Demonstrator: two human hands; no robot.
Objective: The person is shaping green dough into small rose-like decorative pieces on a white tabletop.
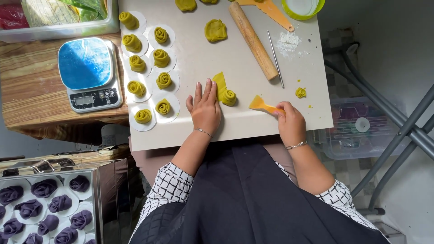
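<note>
My left hand [205,107] lies flat on the white board [253,122], fingers spread, its fingertips beside a half-rolled strip of olive-green dough [225,92] that ends in a rose-shaped coil. My right hand [290,123] grips a small orange scraper [264,105] whose blade points left toward the coil without touching it. Several finished green dough roses [153,72] sit on round white papers along the board's left side.
A wooden rolling pin [253,39], a thin metal rod [275,58], a flat dough disc [215,30], a dab of flour [288,42] and a small dough scrap [300,92] lie farther back. A blue-topped kitchen scale [89,72] stands left. Purple dough roses [45,208] fill a tray at lower left.
</note>
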